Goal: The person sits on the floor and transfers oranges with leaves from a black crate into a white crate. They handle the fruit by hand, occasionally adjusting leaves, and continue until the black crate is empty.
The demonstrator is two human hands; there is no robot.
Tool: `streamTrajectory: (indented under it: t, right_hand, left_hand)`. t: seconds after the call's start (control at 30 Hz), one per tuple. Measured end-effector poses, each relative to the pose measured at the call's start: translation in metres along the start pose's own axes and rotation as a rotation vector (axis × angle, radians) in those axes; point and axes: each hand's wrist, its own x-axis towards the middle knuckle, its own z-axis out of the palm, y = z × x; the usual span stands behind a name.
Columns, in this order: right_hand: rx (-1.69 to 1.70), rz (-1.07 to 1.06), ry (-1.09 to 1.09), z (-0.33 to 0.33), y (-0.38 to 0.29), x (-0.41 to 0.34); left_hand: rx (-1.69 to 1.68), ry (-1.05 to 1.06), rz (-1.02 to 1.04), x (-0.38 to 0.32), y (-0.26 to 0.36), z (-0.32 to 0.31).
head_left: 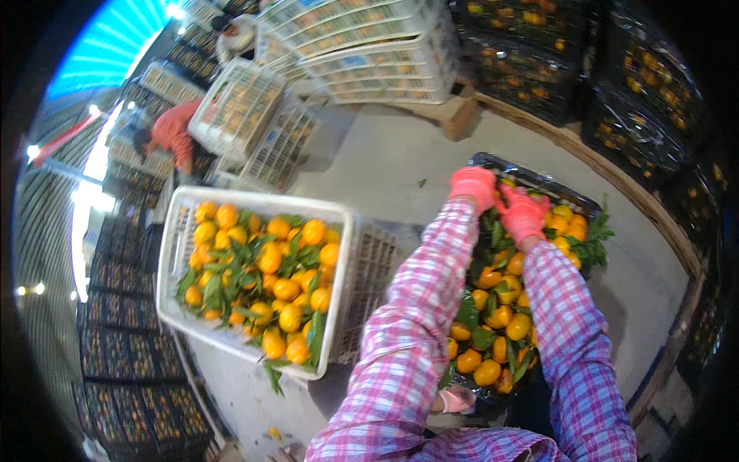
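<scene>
In front of me stands a black crate [563, 196] heaped with orange citrus fruit [499, 317], with green leaves among them. My left hand [472, 186], in a coral-red glove, is at the crate's far left corner; its fingertips are hidden. Close beside it, my right hand [522, 215] in a matching glove reaches over the fruit at the far end. Its fingers point toward the left hand, and whether they grip anything is unclear. A leafy green sprig [597, 234] hangs over the crate's right side.
A white plastic crate [340, 289] of leafy citrus stands to my left. White crates [375, 69] are stacked ahead, and film-wrapped black crates [514, 69] line the right behind a wooden edge [594, 159]. Two people [173, 130] [236, 37] are at far left. Fruit scraps [274, 433] lie on the floor.
</scene>
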Motion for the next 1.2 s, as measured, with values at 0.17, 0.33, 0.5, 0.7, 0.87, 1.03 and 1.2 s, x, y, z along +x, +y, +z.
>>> streamTrajectory:
  t: [0.17, 0.33, 0.5, 0.7, 0.87, 1.03, 1.2]
  right_hand:
    - [-0.037, 0.006, -0.007, 0.004, 0.0, 0.004]
    - [-0.078, 0.016, -0.03, 0.001, -0.002, 0.002]
    - [-0.215, 0.106, 0.007, -0.011, -0.018, -0.006]
    - [-0.158, 0.094, -0.023, -0.022, -0.022, -0.016]
    - [-0.114, 0.037, -0.018, -0.015, -0.01, -0.014]
    - [0.123, 0.042, 0.068, -0.01, 0.018, -0.009]
    - [0.056, -0.037, -0.011, -0.028, 0.034, -0.016]
  left_hand:
    - [-0.027, 0.025, -0.01, 0.003, -0.004, 0.007]
    - [0.036, 0.006, -0.024, 0.024, -0.011, 0.038]
    - [-0.091, 0.161, -0.094, 0.017, -0.016, 0.056]
    - [0.286, 0.887, -0.385, -0.147, -0.128, -0.015]
    - [0.192, 0.273, -1.018, -0.23, -0.259, -0.011]
    - [0.1, 0.18, -0.92, -0.206, -0.277, 0.033]
    - [0.065, 0.255, -0.927, -0.201, -0.286, 0.042]
